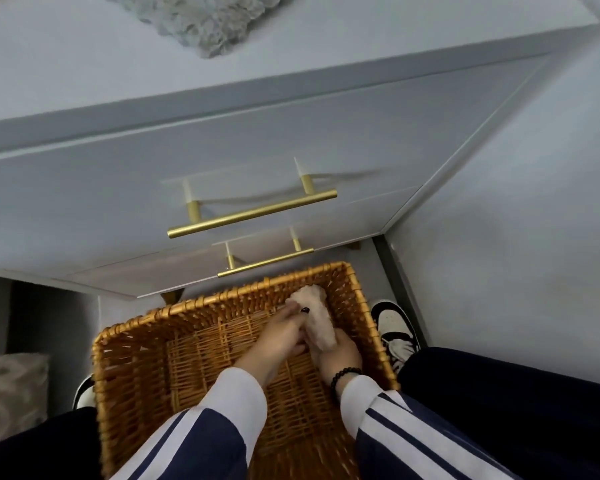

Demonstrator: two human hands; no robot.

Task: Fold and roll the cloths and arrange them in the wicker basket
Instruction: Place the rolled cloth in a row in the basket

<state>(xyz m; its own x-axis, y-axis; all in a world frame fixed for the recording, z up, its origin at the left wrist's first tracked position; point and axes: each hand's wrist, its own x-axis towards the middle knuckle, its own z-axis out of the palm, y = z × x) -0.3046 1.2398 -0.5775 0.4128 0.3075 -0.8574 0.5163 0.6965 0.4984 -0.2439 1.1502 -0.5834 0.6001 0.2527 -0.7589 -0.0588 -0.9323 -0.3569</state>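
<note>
— Head view: where's the cloth now?

— The rolled beige cloth (317, 318) is inside the wicker basket (371, 327), up against its far right corner. The left hand (279, 336) has its fingers (291, 311) wrapped over the roll's near side, and the right hand (340, 351) grips the lower end from beneath — both holding the cloth, neither slack.

— So how to set it down well?

— I'd judge the roll wants pressing snug along the right wall, lying flat on the woven floor, so the loose edge sits underneath and can't spring open. Let go one hand at a time (right last, since it bears the end). The rest of the basket floor looks bare from here, so start a tidy row in that corner.

— More to do?

— Likely; a fluffy grey cloth (208, 19) lies on the dresser top (66, 64) above the brass-handled drawers (253, 213).
</note>
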